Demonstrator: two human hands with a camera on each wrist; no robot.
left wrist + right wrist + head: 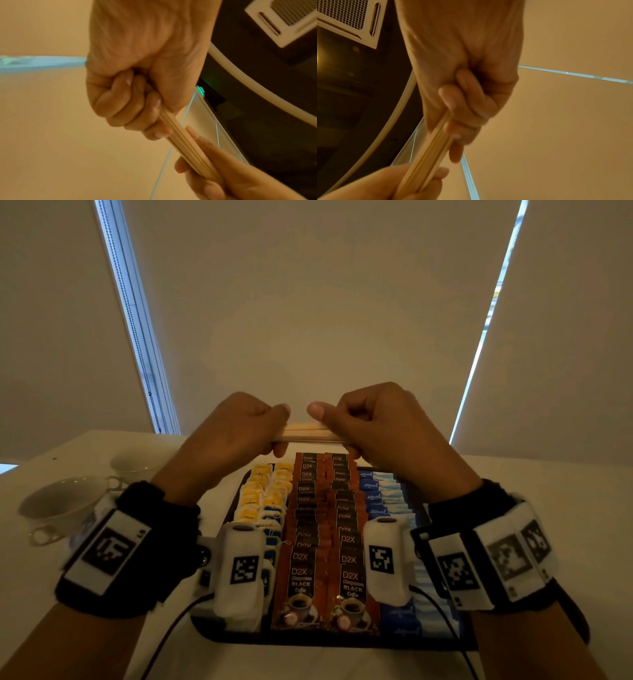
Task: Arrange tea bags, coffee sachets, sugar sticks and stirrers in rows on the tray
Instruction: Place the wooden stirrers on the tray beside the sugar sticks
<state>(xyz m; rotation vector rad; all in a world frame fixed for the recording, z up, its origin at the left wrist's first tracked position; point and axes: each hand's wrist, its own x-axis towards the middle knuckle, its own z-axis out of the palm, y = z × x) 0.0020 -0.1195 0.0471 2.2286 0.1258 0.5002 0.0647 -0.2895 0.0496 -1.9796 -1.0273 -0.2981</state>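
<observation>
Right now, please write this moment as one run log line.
left hand: grips stirrers | right hand: grips stirrers | tray: sachets in rows

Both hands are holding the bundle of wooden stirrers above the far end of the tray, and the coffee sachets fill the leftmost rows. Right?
Not quite: the coffee sachets fill the middle rows; the head view shows tea bags on the left. Both hands do hold the stirrers above the tray.

The head camera looked forward and down from above the table (513, 474), taking in both hands, the tray (219, 635) and the blinds beyond. Each wrist camera sat close under its own hand and faced upward along the fingers toward the ceiling. All three views shared the bundle of stirrers (308, 434) (185, 143) (429, 152) held between the hands.
</observation>
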